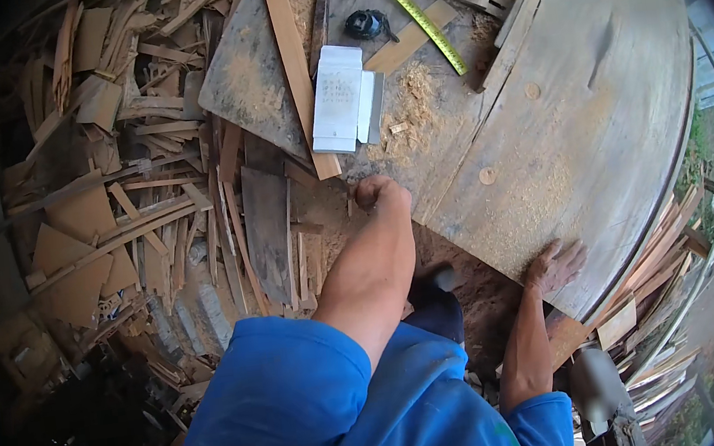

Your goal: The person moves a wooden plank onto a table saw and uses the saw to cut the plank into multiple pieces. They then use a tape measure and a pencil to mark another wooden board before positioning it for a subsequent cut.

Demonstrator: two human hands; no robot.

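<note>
One worn wooden bench point(578, 154), one white cardboard box point(337, 106)
Left hand point(381, 192) curled, contents unclear; right hand point(556, 266) splayed on the bench, empty.

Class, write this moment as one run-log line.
left hand: curled near workbench edge | right hand: palm down on workbench | on workbench: white carton, hammer
</note>
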